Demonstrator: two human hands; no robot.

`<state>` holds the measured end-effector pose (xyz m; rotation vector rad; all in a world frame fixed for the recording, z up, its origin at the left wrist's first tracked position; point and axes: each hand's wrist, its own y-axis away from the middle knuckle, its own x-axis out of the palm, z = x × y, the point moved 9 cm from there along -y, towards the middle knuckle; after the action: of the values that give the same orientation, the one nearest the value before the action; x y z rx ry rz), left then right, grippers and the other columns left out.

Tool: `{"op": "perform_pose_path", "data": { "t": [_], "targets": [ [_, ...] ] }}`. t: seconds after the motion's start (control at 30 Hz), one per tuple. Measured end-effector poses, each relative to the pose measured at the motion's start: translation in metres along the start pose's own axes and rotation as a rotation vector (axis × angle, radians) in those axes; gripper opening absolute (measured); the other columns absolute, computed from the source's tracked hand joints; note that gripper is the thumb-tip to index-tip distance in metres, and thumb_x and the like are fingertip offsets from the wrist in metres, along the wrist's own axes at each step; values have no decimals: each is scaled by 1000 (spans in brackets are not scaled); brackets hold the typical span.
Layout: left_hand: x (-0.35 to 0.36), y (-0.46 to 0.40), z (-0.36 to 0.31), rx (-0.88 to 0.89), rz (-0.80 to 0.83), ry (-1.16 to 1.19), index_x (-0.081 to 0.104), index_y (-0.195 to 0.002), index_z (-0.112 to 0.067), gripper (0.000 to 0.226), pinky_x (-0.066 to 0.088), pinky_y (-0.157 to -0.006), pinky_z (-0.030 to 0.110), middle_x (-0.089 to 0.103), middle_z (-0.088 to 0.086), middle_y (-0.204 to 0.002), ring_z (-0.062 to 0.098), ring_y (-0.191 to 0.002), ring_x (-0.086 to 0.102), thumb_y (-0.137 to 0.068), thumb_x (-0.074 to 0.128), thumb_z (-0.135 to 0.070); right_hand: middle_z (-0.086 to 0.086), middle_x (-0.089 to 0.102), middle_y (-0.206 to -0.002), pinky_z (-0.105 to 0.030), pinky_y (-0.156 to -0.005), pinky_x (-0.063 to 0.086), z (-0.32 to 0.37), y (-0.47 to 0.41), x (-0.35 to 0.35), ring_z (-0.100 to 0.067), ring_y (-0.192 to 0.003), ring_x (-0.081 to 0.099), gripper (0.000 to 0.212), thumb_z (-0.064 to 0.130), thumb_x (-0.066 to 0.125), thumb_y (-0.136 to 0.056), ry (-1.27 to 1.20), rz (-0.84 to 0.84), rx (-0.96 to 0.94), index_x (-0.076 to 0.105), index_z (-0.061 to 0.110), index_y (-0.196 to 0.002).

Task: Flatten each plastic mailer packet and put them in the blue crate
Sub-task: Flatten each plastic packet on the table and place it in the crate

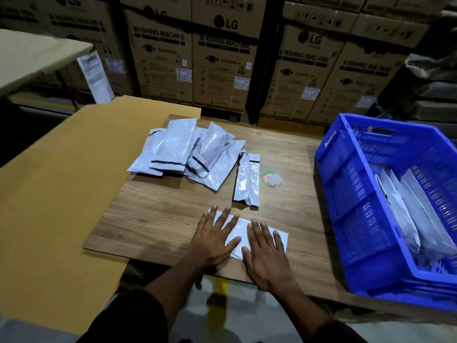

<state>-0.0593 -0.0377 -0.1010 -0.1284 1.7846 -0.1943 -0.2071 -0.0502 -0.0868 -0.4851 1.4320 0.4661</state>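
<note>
- Both hands lie flat, fingers straight and spread, side by side on one grey-white plastic mailer packet [241, 231] at the near edge of the wooden table [153, 219].
- The left hand [212, 240] covers the packet's left part; the right hand [265, 251] covers its right part, and the thumbs nearly meet over the middle. Neither hand curls round anything.
- This packet looks thin and glossy, lying slantwise with its far-left corner showing beyond the left fingertips and its right edge showing just past the right hand.
- Farther from the hands than this packet, a single mailer packet [247, 180] lies lengthwise, puffed and wrinkled, with a dark strip across its far end.
- Left of that single packet, a loose pile of mailer packets [188, 152] overlaps in several directions; they are shiny, creased, some bulging, each with a dark sealing strip near one end.
- Just right of the single packet sits a small round green-rimmed sticker [268, 177] with a crumpled bit of clear plastic on it.
- The blue crate [346, 194] stands on the table's right side, well apart from the hands; a few grey packets in the crate [405, 214] lean against one another.
- A brown cardboard sheet [61, 194] lies under the table's left edge.
- Stacked washing machine cartons [222, 58] fill the background behind the table.
</note>
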Motion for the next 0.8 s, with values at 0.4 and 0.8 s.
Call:
{"op": "perform_pose_path", "data": {
  "t": [0.4, 0.8],
  "targets": [
    [-7, 20, 0, -62, -84, -62, 40, -154, -19, 54, 30, -115, 57, 29, 0, -164, 39, -150, 24, -106, 23, -37, -5, 41, -155, -49, -112, 16, 51, -15, 4, -25, -145, 36, 63, 34, 35, -92, -15, 83, -134, 42, 9, -149],
    [-12, 21, -3, -63, -138, -5, 51, -147, -18, 64, 28, -116, 59, 36, 0, -161, 45, -148, 26, -98, 46, -58, -1, 19, -165, -45, -120, 12, -6, 3, 4, -25, -153, 13, 71, 59, 16, -101, -5, 58, -15, 26, 16, -157]
  ]
}}
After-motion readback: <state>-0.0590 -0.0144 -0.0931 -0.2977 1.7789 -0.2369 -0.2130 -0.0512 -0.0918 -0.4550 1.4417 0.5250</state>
